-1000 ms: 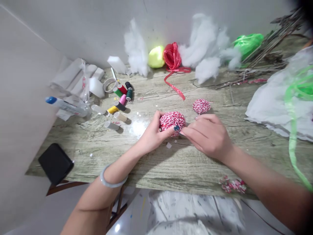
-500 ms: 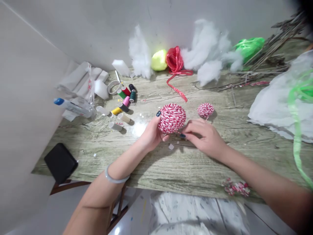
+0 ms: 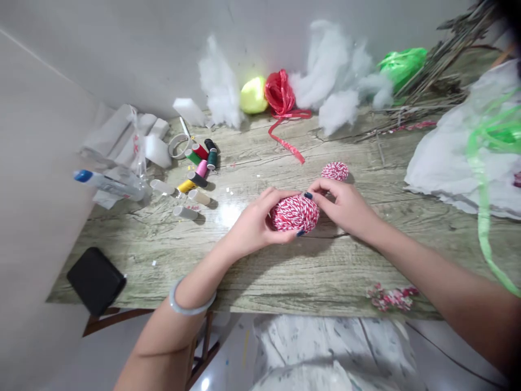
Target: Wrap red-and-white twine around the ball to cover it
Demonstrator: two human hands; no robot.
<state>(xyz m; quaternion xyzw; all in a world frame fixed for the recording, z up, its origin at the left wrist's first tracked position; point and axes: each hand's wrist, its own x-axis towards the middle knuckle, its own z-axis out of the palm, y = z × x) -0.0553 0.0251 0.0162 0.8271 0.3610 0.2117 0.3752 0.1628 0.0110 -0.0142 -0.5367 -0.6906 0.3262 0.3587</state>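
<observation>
**Both hands close on the red-and-white twine ball**

The large twine ball [image 3: 294,213] sits low over the wooden table [image 3: 285,271], near the middle of the near half, and serves as the landmark here. The left hand [image 3: 254,222] cups it from the left, fingers curled over its top and thumb tucked beneath its front (the dark-painted nail shows just under the ball). The right hand [image 3: 345,206] meets it from the right, fingertips pressed together against its upper right side. Just beyond the ball, behind the right hand's fingers, lies a smaller twine ball [image 3: 335,170]. Well to the ball's left is a cluster of thread spools [image 3: 199,168]; farther left still, a glue bottle [image 3: 108,183]. Far behind the ball, white stuffing [image 3: 334,81] is heaped against the wall beside a red ribbon [image 3: 280,98].
</observation>
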